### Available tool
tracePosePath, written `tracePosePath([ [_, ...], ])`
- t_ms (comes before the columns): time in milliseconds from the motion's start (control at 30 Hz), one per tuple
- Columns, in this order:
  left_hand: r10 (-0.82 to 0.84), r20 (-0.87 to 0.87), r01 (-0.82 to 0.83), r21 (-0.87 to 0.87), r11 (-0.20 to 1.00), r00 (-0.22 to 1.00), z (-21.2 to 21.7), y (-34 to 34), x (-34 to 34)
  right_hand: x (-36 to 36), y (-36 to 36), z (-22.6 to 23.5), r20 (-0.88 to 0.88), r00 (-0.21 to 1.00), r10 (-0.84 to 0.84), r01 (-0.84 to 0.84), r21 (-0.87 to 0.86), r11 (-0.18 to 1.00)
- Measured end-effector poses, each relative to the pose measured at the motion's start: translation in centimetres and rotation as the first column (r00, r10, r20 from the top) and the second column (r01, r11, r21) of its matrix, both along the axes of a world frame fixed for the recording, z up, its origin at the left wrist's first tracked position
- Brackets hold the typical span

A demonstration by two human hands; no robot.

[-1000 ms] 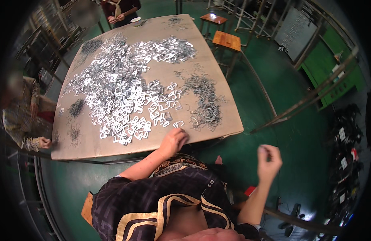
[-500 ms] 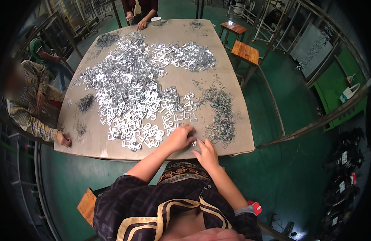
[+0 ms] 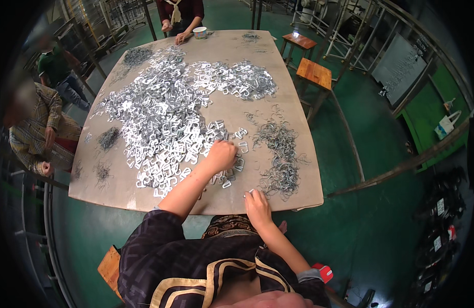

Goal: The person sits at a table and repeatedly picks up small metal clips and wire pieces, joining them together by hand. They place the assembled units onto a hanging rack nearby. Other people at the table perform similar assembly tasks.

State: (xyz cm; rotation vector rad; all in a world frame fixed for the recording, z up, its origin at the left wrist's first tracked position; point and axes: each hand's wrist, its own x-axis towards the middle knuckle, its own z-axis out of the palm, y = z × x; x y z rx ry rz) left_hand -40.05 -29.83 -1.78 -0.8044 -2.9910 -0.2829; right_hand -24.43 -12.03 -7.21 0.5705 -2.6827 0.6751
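Right hand (image 3: 256, 205) sits at the near edge of the bench (image 3: 216, 203), low centre of frame, grip pinched together on a small metal clip (image 3: 251, 192). It's just beside the wire pile (image 3: 280, 154), which runs up the centre-right of the bench.

Left hand (image 3: 222, 154) is further in, mid-frame, resting on the near fringe of the clip heap (image 3: 160, 120). Fingers curled down into the clips; can't tell whether that grip actually has one. Loose clips lie all around it.

The clip heap spreads from centre toward upper left, with a second patch of clips (image 3: 237, 82) upper centre. Small dark wire tufts (image 3: 108, 138) sit on the left side of the bench.

Left edge of frame: a person in a plaid shirt (image 3: 34, 128) seated at the bench side. Far end, top of frame: another person's hands (image 3: 181, 37) on the bench next to a small white cup (image 3: 200, 32). Two wooden stools (image 3: 314, 74) stand off the bench's right side, upper right, on green floor (image 3: 370, 215).
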Motion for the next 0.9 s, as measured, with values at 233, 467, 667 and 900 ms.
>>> tracePosePath([
  [233, 0.058, -0.146, -0.025, 0.22, 0.975, 0.988, -5.7, 7.7, -2.8, 0.1, -0.3, 0.4, -0.136, 0.989, 0.053, -0.034, 0.14, 0.99],
  [467, 0.022, 0.186, -0.072, 0.265, 0.962, 0.982, 2.5, 10.4, -3.0, -0.3, 0.9, -0.4, -0.231, 0.972, 0.036, -0.039, -0.005, 0.999],
  [667, 0.404, 0.037, -0.399, 0.27, 0.876, 0.914, -4.5, 8.9, -13.7, -0.4, 1.0, -0.6, -0.164, 0.985, 0.06, -0.082, -0.131, 0.988],
  [900, 0.149, 0.117, -0.177, 0.279, 0.944, 0.982, -5.2, 14.2, -16.3, -0.7, 1.3, -0.6, -0.14, 0.988, 0.061, -0.085, -0.169, 0.982],
])
